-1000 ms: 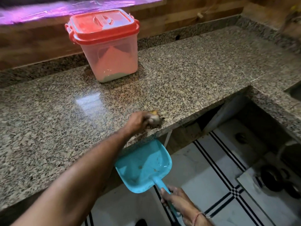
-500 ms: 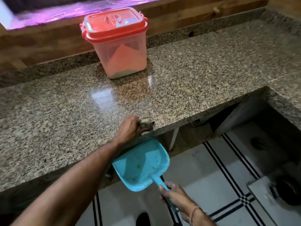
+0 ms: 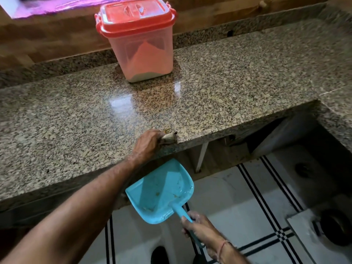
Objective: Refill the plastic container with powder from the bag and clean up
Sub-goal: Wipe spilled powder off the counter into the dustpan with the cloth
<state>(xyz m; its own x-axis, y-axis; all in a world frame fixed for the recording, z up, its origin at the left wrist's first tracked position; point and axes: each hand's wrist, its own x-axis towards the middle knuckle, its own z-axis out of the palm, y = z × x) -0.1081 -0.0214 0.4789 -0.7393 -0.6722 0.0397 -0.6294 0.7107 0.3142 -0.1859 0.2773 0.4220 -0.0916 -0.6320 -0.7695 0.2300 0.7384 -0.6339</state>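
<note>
A translucent plastic container [image 3: 144, 54] with a red lid [image 3: 135, 16] shut on top stands at the back of the granite counter [image 3: 228, 88], a low layer of pale powder inside. My left hand [image 3: 147, 143] presses a small brownish scrubbing pad [image 3: 169, 138] onto the counter's front edge. Below that edge my right hand [image 3: 200, 229] grips the handle of a turquoise dustpan [image 3: 162, 193], held tilted under the pad. A few yellowish crumbs lie in the pan. No bag is in view.
The counter turns a corner at the right [image 3: 335, 115]. Under it is an open recess over a white tiled floor with black lines [image 3: 257, 206]. Dark round objects [image 3: 335, 225] sit on the floor at the lower right. A wooden wall runs behind the counter.
The view has shifted so the container sits more to the centre. My left hand with the pad has stayed at the counter's edge, and the dustpan remains below it.
</note>
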